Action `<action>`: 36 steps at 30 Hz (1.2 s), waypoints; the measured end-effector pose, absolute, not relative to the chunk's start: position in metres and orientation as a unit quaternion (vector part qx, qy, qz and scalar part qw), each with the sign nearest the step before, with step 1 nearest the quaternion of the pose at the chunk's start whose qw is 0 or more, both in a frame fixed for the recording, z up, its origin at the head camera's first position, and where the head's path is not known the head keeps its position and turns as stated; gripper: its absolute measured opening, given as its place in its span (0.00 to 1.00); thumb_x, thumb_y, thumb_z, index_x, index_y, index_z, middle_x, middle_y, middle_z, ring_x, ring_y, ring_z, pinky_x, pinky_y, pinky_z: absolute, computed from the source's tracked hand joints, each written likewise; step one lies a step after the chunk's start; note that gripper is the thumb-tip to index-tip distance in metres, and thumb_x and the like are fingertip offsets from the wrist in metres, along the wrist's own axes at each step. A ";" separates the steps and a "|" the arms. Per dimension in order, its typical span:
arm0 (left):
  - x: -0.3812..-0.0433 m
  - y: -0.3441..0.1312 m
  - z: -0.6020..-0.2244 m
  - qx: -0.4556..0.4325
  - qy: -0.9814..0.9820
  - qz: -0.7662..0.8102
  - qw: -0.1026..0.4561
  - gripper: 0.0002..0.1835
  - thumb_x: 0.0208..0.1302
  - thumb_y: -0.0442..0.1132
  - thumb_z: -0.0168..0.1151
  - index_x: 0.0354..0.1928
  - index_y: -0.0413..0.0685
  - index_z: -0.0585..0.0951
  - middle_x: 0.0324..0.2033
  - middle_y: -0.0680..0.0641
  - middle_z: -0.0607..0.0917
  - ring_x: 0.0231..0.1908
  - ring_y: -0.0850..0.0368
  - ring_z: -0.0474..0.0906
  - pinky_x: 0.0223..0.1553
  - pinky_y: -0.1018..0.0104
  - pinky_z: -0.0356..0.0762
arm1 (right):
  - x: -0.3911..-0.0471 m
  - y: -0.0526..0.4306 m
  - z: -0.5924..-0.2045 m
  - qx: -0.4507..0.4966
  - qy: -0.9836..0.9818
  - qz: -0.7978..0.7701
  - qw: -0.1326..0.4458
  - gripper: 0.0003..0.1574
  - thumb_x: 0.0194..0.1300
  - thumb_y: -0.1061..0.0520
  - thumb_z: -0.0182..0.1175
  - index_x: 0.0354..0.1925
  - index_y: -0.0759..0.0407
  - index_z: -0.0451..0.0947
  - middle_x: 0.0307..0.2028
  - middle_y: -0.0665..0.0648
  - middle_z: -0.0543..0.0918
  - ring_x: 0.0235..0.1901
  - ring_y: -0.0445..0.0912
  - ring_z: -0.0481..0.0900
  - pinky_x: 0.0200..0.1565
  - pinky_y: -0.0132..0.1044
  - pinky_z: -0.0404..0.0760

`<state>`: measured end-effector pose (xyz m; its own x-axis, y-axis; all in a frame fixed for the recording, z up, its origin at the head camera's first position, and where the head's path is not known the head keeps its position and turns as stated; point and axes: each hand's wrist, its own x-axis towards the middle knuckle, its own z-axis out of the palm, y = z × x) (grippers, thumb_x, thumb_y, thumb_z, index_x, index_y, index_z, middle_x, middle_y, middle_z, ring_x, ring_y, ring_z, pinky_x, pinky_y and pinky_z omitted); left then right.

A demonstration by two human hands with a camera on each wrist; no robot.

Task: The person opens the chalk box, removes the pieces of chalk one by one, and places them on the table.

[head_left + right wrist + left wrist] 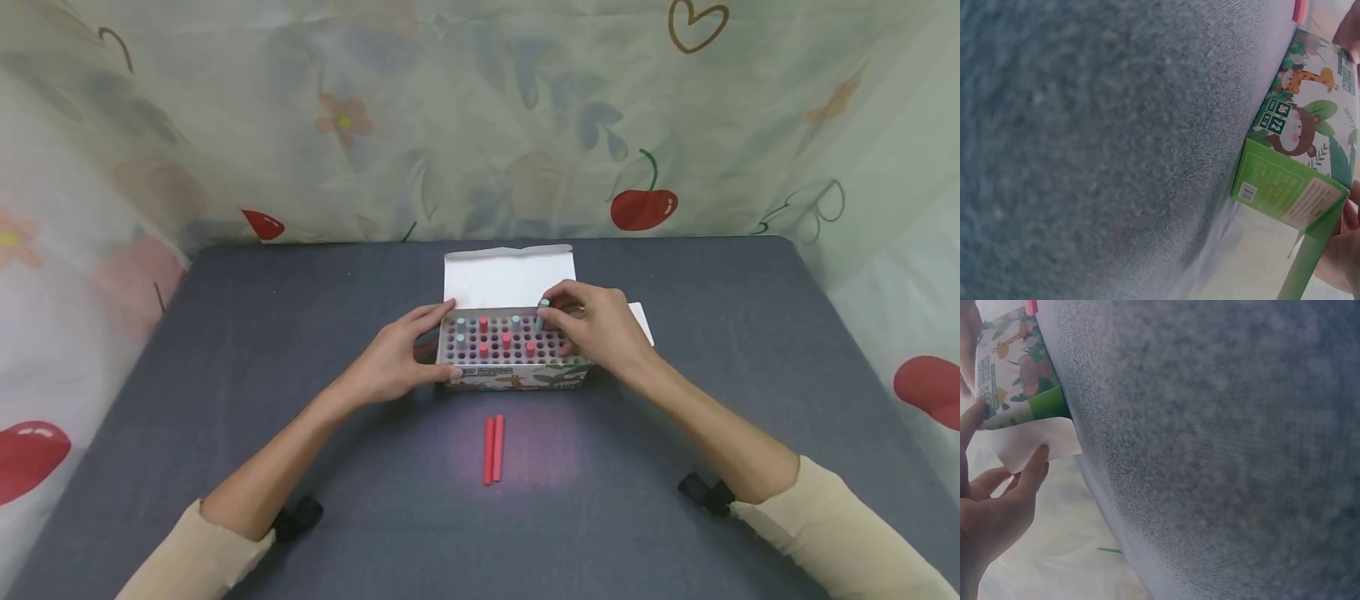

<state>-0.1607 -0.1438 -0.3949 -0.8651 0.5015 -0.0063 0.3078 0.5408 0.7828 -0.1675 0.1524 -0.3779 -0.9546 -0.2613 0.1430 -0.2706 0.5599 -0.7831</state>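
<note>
A cardboard box (517,377) with an animal print stands on the dark table, its top a grid of holes. Several light blue and red chalk sticks (483,325) stand in those holes. At the left end, my left hand (393,358) grips the box, thumb at the front corner and fingers at the back. My right hand (603,325) pinches a light blue chalk stick (542,312) upright over the back row, right of the middle. Where that stick's lower end meets the grid, I cannot tell if it is in a hole. Two red chalk sticks (493,450) lie side by side in front of the box.
The white lid (510,279) stands raised at the back of the box. A green end flap (1288,184) sticks out at its right end, a white flap (1035,444) at its left. Behind the table (300,283) hangs a printed curtain (450,108).
</note>
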 end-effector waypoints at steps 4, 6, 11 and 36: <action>-0.161 -0.144 -0.395 0.234 0.869 0.420 0.116 0.51 0.58 0.39 0.75 0.78 0.54 0.55 0.73 0.41 0.59 0.67 0.43 0.67 0.61 0.58 0.77 | -0.168 0.153 -0.379 0.146 -0.881 0.450 0.009 0.09 0.66 0.57 0.68 0.44 0.56 0.84 0.34 0.56 0.88 0.18 0.43 0.84 0.23 0.35 0.86; -0.161 -0.144 -0.395 0.233 0.869 0.420 0.116 0.51 0.58 0.39 0.75 0.78 0.54 0.56 0.73 0.41 0.59 0.68 0.43 0.67 0.60 0.58 0.77 | -0.168 0.154 -0.379 0.149 -0.878 0.455 0.017 0.10 0.66 0.57 0.67 0.45 0.56 0.84 0.34 0.57 0.88 0.17 0.43 0.83 0.23 0.35 0.86; -0.160 -0.144 -0.394 0.235 0.871 0.416 0.114 0.51 0.58 0.39 0.75 0.78 0.54 0.56 0.73 0.41 0.59 0.68 0.44 0.66 0.60 0.58 0.77 | -0.167 0.154 -0.382 0.156 -0.846 0.507 0.049 0.13 0.67 0.58 0.66 0.49 0.61 0.82 0.37 0.59 0.86 0.26 0.47 0.87 0.23 0.37 0.87; -0.160 -0.144 -0.394 0.231 0.873 0.414 0.112 0.51 0.57 0.39 0.75 0.78 0.54 0.56 0.72 0.41 0.60 0.66 0.43 0.69 0.59 0.57 0.78 | -0.149 0.156 -0.373 0.127 -0.752 0.646 -0.018 0.24 0.68 0.60 0.65 0.60 0.64 0.76 0.42 0.65 0.78 0.31 0.62 0.85 0.30 0.52 0.88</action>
<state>-0.1604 -0.1438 -0.3944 -0.8684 0.4959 -0.0039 0.3109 0.5504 0.7748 -0.1494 0.1556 -0.3727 -0.9673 -0.2142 0.1358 -0.1665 0.1328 -0.9771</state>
